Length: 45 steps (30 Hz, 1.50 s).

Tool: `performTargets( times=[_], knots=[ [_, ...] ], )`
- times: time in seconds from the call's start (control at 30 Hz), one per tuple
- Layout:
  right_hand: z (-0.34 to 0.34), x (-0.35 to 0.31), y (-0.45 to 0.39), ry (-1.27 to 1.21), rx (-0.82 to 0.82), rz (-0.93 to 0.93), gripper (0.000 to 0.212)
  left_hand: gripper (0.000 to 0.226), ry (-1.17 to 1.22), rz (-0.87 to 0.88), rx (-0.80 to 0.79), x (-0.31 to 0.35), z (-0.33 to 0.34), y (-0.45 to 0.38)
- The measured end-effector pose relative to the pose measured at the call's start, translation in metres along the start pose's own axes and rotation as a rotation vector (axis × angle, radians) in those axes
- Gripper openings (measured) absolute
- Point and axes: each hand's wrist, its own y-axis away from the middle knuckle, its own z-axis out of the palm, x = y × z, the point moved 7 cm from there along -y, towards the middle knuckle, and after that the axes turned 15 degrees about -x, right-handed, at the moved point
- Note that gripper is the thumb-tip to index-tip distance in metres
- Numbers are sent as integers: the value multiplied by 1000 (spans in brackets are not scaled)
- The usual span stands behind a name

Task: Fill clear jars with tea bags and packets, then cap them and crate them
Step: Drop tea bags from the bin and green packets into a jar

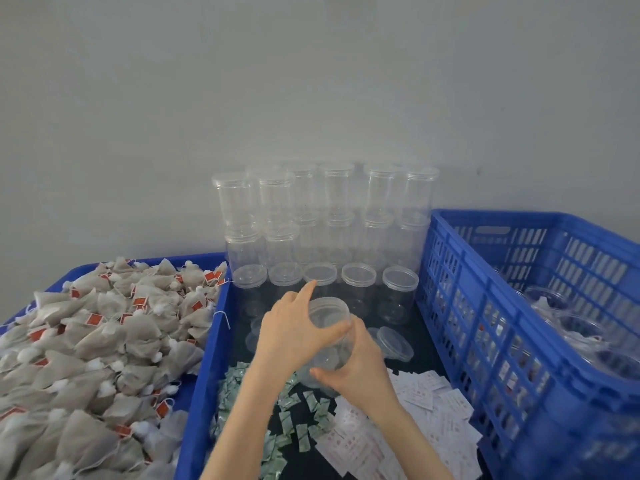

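Two hands meet over a dark table (420, 344) set against a plain grey wall (311, 81). At the left a blue tray (202, 368) is heaped with tea bags (93, 344), grey-brown pouches with red tags and white strings. At the right a blue crate (460, 289) with slotted walls holds filled jars, blurred. Against the wall stand stacked capped jars (322, 216), with a row of five more (325, 278) in front of them. Green packets (298, 424) and white packets (433, 410) lie scattered on the near part of the table. A loose lid (394, 342) lies just right of the hands.

One clear jar (329, 336) is held between the hands above the table, near the middle, over the packets. Its long axis is tilted, the open mouth pointing up and away toward the wall, the bottom toward the person.

The left hand (294, 327) comes from below and lies over the jar's upper left side, thumb curled across its front, forefinger stretched out toward the row of jars. The right hand (356, 368) cups the lower part, fingers curled round the bottom, thumb along the near side.
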Motion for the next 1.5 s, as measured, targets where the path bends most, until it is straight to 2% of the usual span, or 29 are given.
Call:
performTargets(
  times=[0.07,0.13,0.17,0.23,0.27,0.3,0.43,0.5,0.53,0.6,0.67,0.7,0.77,0.83,0.9,0.93,1.0,1.03,1.07,1.13,1.2,1.23,1.27,1.33,1.4,1.43,1.5],
  knots=[
    [1,-5,1,79,58,3,97,98,-161,-185,133,4,2,7],
    [1,-8,0,107,71,-9,100,95,-156,-133,76,8,13,6],
    [0,-6,-1,95,70,-7,99,89,-83,-18,-30,11,17,2],
    [-6,0,1,36,79,15,98,90,196,190,-399,13,23,2],
    [-9,2,3,13,86,15,98,94,234,250,-529,13,20,4],
    [-11,3,4,8,88,12,98,94,161,254,-570,11,16,5],
    [-1,-3,3,77,68,6,98,98,-238,-51,-285,1,-1,-3],
    [2,-6,2,73,73,5,97,101,-267,-74,-215,6,4,-2],
    [2,-7,2,71,71,11,98,102,-215,-4,-247,10,10,-2],
    [0,-5,3,58,60,30,102,104,-77,174,-459,16,18,3],
    [-1,-2,6,43,53,17,100,98,-46,238,-628,10,15,7],
    [1,-2,7,48,44,12,97,92,-65,214,-614,5,11,5],
    [7,-2,9,59,33,16,97,84,-147,33,-445,-1,0,-1],
    [11,-4,8,63,71,20,99,93,-297,-189,-232,-2,-6,-1],
    [11,-6,7,72,94,30,101,97,-299,-153,-166,5,5,-1],
    [11,-6,7,77,89,33,102,96,-223,-53,-238,9,13,-1],
    [8,-2,6,89,63,35,107,103,-144,111,-544,11,24,3],
    [7,1,6,100,51,42,109,106,-175,142,-651,8,24,4],
    [7,3,7,113,44,51,110,103,-204,138,-681,6,21,3],
    [9,4,8,134,42,53,105,87,-219,14,-551,1,10,-5],
    [14,2,8,152,51,37,99,93,-321,-192,-363,-1,3,-7],
    [15,1,7,163,52,33,98,98,-354,-236,-330,-2,7,-7],
    [16,0,7,166,49,35,100,100,-330,-205,-345,0,15,-7],
    [14,4,7,145,41,47,108,104,-237,-26,-540,5,30,-3],
    [11,8,9,142,36,54,110,109,-246,92,-714,5,29,3],
    [11,10,10,151,30,57,109,104,-254,94,-707,3,24,1],
    [14,12,12,177,20,56,104,89,-267,-21,-565,0,14,-8]
  ],
)
